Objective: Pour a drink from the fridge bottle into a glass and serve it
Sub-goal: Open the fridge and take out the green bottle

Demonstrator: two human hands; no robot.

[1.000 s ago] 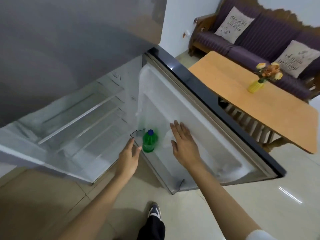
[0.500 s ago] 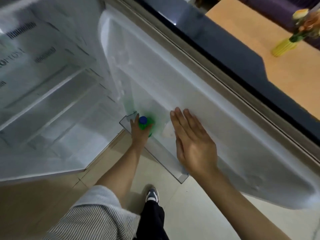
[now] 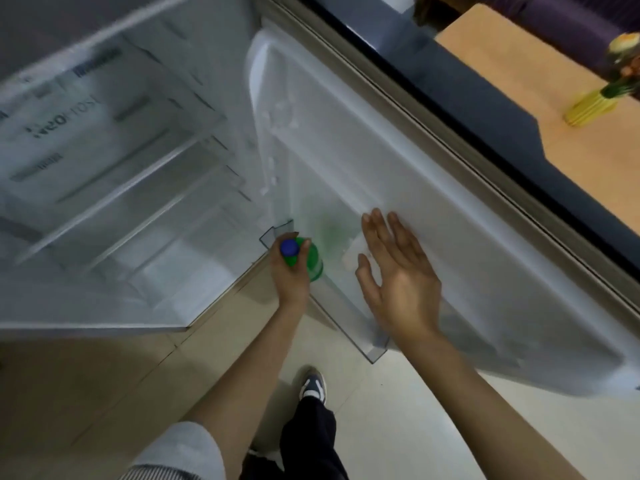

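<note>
Head view showed the left hand [image 3: 291, 277] gripping the green bottle [image 3: 314, 262] by its neck, low in the fridge door [image 3: 467, 251]. The right hand [image 3: 401, 282] lay spread flat on that door. If cold and slick, the bottle might slip.

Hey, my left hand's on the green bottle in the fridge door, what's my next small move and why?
Probably lift the green bottle straight up: the left hand grips its neck, and it stands inside the door bin.
</note>
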